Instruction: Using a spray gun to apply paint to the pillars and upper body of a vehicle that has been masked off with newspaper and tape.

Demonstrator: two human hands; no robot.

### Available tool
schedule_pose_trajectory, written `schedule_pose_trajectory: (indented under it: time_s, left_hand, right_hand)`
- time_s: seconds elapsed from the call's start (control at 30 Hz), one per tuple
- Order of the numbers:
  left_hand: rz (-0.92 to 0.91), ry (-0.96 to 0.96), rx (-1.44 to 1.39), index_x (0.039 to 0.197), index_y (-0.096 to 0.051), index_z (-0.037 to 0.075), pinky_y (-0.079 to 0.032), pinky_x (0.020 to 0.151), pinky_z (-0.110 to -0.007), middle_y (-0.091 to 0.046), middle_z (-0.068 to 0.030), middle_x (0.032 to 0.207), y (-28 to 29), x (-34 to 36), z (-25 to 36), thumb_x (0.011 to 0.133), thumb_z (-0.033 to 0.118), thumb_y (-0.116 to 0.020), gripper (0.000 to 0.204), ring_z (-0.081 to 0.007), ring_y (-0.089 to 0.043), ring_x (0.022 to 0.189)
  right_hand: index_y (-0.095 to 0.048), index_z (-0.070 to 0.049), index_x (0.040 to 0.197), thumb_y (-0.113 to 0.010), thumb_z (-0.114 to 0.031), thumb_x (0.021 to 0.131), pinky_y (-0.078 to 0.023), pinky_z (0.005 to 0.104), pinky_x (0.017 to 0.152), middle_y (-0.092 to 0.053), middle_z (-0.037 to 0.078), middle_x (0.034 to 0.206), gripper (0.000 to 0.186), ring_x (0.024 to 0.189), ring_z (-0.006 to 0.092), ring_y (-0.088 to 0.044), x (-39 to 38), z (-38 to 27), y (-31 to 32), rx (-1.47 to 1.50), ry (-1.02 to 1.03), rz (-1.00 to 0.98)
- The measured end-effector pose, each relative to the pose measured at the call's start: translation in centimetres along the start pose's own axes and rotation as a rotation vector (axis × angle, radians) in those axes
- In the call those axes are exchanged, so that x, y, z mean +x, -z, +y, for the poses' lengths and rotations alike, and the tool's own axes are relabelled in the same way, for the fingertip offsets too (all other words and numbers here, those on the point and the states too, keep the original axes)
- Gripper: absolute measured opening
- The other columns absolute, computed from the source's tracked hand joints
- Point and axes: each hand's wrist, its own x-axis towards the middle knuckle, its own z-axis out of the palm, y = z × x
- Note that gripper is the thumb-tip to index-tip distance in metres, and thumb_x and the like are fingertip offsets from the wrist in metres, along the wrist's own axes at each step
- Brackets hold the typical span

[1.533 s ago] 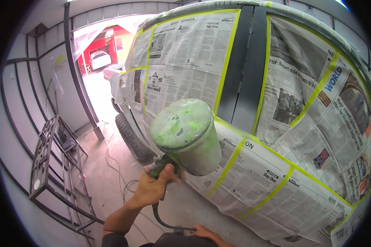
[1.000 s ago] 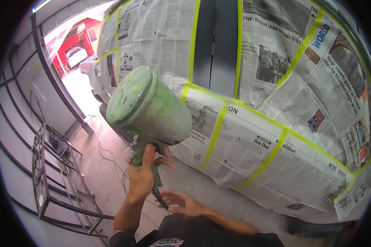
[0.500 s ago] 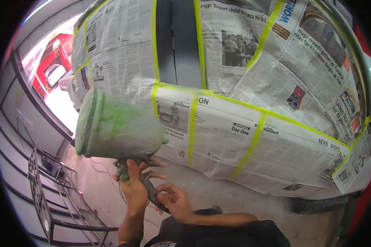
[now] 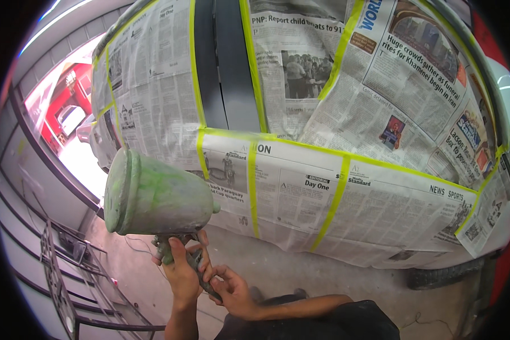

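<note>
Spray gun point(image 4: 165, 248) at near left, green-smeared cup point(image 4: 160, 195) on top, left hand point(image 4: 182, 279) grasping its handle point(image 4: 195, 262), right hand point(image 4: 238, 296) with fingers curled against the handle's lower end, newspaper point(image 4: 300, 198) and yellow tape point(image 4: 331, 207) covering the vehicle point(image 4: 224, 93) beyond, tyre point(image 4: 447, 277) at right.

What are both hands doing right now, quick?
Left hand: closed, holding the spray gun.
Right hand: closed, holding the gun's dark lower end; handle or hose, can't tell.
</note>
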Motion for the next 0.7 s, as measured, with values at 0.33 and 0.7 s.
schedule_pose_trajectory:
  time_s: [0.33, 0.7]
  left_hand:
    - [-0.045, -0.012, -0.019, 0.118, -0.035, -0.007, -0.033, 0.035, -0.023, -0.050, -0.0141, 0.097, 0.1, -0.2, 0.5, 0.101, 0.045, -0.034, 0.054, -0.0104, -0.039, 0.046]
    - [0.004, -0.034, -0.019, 0.113, -0.039, -0.006, -0.031, 0.033, -0.022, -0.050, -0.0129, 0.092, -0.4, 0.0, 0.5, 0.100, 0.049, -0.034, 0.056, -0.0095, -0.036, 0.044]
  right_hand:
    - [-0.044, -0.004, 0.112, -0.045, -0.010, 0.100, -0.032, 0.0202, 0.051, -0.051, 0.004, 0.102, 0.014, 0.059, 0.0047, -0.040, 0.1, 0.1, -0.1, 0.025, 0.031, -0.035]
    - [-0.042, -0.003, 0.115, -0.042, -0.007, 0.100, -0.031, 0.0201, 0.051, -0.050, 0.004, 0.105, 0.015, 0.059, 0.0036, -0.038, 0.5, -0.7, -0.7, 0.011, 0.070, -0.063]
